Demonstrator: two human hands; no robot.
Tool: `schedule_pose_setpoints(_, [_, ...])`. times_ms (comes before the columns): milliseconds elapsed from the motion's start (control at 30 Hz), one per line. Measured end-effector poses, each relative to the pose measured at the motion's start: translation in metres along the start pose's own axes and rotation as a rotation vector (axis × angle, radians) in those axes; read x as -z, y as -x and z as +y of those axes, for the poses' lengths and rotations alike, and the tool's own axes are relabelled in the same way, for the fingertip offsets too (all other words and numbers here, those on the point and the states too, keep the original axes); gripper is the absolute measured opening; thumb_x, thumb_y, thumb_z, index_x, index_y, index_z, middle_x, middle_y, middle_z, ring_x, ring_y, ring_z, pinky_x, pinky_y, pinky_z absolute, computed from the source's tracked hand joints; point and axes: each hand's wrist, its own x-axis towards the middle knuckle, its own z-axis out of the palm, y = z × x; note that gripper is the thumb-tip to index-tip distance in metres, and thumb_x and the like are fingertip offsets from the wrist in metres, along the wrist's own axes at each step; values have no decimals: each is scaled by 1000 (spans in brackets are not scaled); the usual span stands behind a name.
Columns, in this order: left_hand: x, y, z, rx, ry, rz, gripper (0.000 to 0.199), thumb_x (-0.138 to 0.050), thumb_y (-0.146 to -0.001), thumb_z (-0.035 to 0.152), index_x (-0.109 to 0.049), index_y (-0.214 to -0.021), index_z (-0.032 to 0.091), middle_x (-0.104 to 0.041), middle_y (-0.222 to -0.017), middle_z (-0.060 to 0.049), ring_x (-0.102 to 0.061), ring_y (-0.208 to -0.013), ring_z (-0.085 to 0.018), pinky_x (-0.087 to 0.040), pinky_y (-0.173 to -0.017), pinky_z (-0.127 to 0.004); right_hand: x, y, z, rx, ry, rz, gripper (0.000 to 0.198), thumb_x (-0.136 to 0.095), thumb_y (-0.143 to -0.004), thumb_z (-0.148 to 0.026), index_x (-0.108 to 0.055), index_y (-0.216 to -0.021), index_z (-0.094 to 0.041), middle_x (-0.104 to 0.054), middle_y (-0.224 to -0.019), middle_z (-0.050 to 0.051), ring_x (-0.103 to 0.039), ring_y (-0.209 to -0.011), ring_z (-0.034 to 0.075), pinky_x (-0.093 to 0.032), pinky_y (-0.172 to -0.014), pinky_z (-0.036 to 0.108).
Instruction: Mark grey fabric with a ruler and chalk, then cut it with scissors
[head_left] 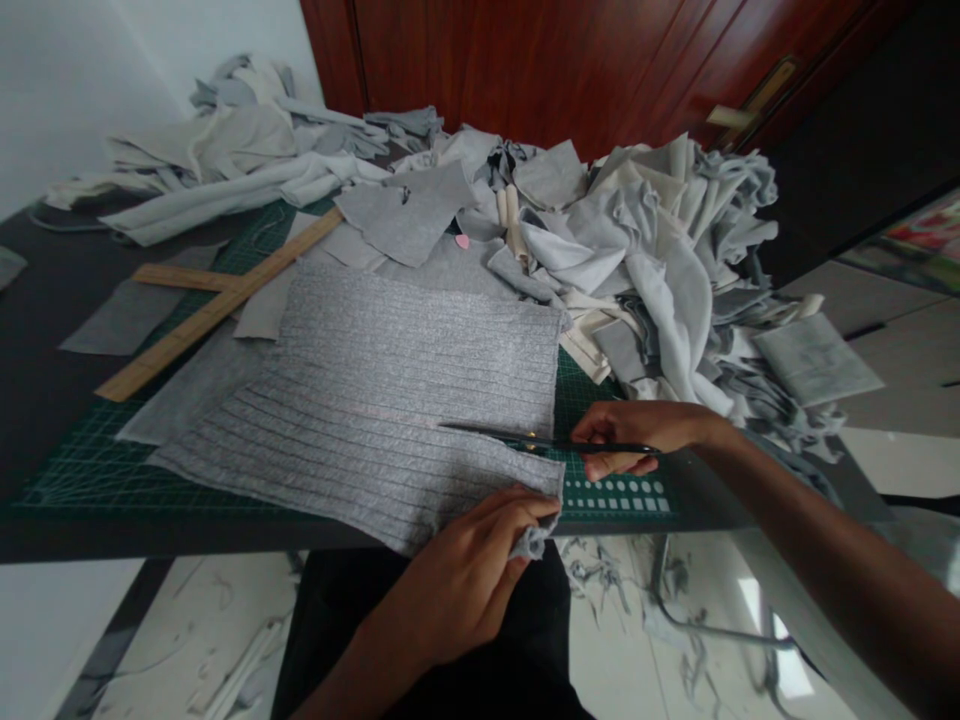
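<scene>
Black scissors [553,443] lie in a slit in ribbed gray fabric [420,350] spread toward the table's [60,540] front edge, the right hand's [611,440] grip closed around their handles. The left hand [484,555] pinches the cloth's near corner at that front edge. From where I stand, gray and cream scraps [652,225] crowd the back edge; a wooden T-shaped ruler [217,305] rests toward the left edge.

Dim light, glare on floor [622,660]
</scene>
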Motion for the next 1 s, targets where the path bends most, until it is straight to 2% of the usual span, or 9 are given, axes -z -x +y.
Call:
schedule_pose_setpoints(367, [0, -1, 1, -14, 2, 3, 53, -42, -96, 1, -47, -144, 22, -61, -148, -5, -52, -144, -15, -43, -125, -38, -1, -1, -1, -17, -16, 3, 54, -85, -79, -60, -51, -73, -18, -41, -52, -12, -33, -39, 1, -24, -34, 13])
schedule_pose_setpoints(700, [0, -1, 1, -15, 2, 3, 52, -42, -97, 2, -47, -144, 23, -61, -149, -4, -52, -143, -16, -42, -125, -38, 5, -3, 8, -16, 2, -10, 54, -80, -83, -62, -50, -74, -18, -43, -51, -12, -35, -38, 1, -23, -37, 14])
schedule_pose_setpoints(867, [0, -1, 1, 7, 14, -4, 51, -43, -97, 3, -48, -143, 23, -62, -148, -5, -54, -142, -18, -44, -124, -41, 14, -3, 9, -19, -20, -73, 59, -80, -77, -69, -47, -72, -19, -44, -52, -11, -38, -41, 3, -31, -39, 16])
schedule_pose_setpoints(1000, [1, -1, 3, 21, 34, -4, 51, -43, -96, 3, -49, -142, 24, -62, -148, -4, -54, -143, -19, -44, -124, -42, 13, -2, 6, 6, -2, -71, 57, -79, -76, -68, -50, -76, -19, -45, -54, -11, -37, -43, 3, -32, -40, 16])
